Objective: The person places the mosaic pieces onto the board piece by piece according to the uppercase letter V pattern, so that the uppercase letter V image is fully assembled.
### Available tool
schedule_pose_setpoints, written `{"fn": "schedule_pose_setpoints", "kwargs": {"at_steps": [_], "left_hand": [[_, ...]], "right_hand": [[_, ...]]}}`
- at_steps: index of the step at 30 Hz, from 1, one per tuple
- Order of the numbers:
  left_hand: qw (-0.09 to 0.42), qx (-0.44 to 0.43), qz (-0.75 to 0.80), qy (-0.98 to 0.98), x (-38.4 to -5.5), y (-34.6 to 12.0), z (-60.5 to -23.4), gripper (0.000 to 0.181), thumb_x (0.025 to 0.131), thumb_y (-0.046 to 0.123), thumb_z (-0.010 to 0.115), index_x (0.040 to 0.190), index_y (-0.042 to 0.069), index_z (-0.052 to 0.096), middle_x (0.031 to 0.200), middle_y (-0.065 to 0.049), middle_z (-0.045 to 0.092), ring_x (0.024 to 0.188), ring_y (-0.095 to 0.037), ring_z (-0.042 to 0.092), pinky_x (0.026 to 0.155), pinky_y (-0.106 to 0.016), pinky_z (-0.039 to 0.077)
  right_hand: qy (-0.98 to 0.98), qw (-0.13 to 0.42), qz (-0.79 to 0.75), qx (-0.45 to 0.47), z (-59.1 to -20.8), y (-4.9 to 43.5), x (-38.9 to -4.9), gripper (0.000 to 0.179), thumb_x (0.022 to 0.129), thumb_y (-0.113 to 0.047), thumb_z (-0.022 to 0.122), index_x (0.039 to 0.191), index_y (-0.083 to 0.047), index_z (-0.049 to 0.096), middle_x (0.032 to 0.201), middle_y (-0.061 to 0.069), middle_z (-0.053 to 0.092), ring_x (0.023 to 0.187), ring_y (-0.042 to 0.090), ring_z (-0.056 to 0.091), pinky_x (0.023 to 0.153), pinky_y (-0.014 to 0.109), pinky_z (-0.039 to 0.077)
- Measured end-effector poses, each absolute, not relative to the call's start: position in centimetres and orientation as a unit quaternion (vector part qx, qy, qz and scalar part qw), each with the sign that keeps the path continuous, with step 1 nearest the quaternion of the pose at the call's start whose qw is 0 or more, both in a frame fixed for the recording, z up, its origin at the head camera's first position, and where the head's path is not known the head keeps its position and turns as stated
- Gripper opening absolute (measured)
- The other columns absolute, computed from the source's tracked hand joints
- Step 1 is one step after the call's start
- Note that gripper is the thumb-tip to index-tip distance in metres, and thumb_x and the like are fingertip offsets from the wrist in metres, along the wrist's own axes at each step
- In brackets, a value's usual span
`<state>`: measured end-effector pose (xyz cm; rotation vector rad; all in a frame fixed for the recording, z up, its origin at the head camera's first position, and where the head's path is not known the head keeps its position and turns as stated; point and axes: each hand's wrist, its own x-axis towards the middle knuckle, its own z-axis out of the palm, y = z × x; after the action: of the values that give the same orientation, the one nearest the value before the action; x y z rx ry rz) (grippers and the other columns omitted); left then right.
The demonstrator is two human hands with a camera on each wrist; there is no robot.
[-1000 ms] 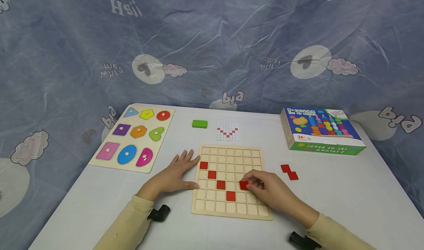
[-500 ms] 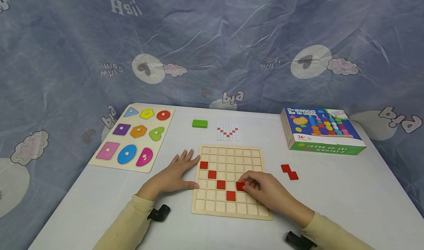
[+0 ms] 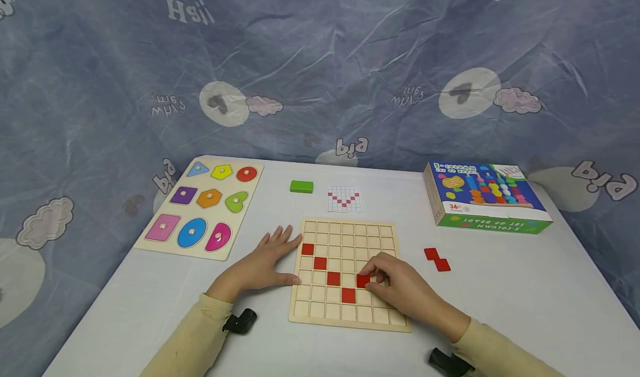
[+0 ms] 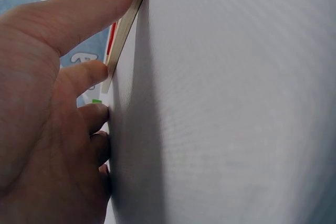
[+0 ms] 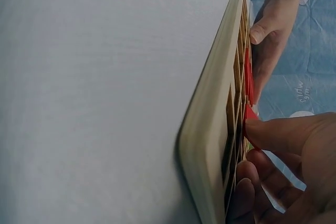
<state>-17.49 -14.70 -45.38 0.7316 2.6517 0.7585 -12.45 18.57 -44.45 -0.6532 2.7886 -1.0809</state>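
Note:
A wooden grid board [image 3: 350,325] lies flat on the table, with several red square tiles set in its cells along a descending diagonal, one of them a tile [image 3: 348,296] at the low end. Over a cell up and right of that one, my right hand [image 3: 400,282] pinches a red tile [image 3: 363,281] between thumb and fingertips. The right wrist view shows this tile [image 5: 250,119] tilted at the board's surface. My left hand [image 3: 265,263] is spread flat beside the board, thumb and index fingertips touching its left edge [image 4: 123,38].
Two loose red tiles [image 3: 437,259] lie right of the board. Behind it are a small pattern card [image 3: 344,199] with a red V and a green block [image 3: 301,187]. A shape puzzle board [image 3: 202,207] stands at left, a bead-set box [image 3: 487,196] at back right.
My right hand has shifted slightly left with the pinched red tile, bringing it over a cell nearer the diagonal. The left hand and the board have stayed in place.

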Motion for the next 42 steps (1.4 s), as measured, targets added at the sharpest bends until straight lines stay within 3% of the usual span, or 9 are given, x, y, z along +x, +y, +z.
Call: {"fn": "schedule_pose_setpoints", "kwargs": {"at_steps": [15, 42], "left_hand": [[0.139, 0.254, 0.262, 0.921, -17.52, -14.74, -45.48, 0.098, 0.082, 0.049, 0.082, 0.160, 0.014, 0.034, 0.168, -0.016, 0.016, 0.156, -0.037, 0.003, 0.125, -0.055, 0.003], [0.143, 0.251, 0.267, 0.919, -17.51, -14.69, -45.45, 0.099, 0.081, 0.050, 0.082, 0.160, 0.015, 0.034, 0.169, -0.015, 0.016, 0.156, -0.036, 0.003, 0.125, -0.054, 0.003]], "right_hand": [[0.918, 0.036, -0.330, -0.217, -44.37, 18.41, -12.48, 0.016, 0.089, -0.016, 0.080, 0.103, -0.024, 0.075, 0.095, -0.013, 0.064, 0.079, 0.010, 0.055, 0.066, 0.021, 0.047], [0.923, 0.037, -0.312, -0.222, -44.22, 18.30, -12.44, 0.019, 0.089, -0.010, 0.077, 0.104, -0.022, 0.077, 0.100, -0.012, 0.064, 0.083, 0.010, 0.055, 0.071, 0.023, 0.049]]}}
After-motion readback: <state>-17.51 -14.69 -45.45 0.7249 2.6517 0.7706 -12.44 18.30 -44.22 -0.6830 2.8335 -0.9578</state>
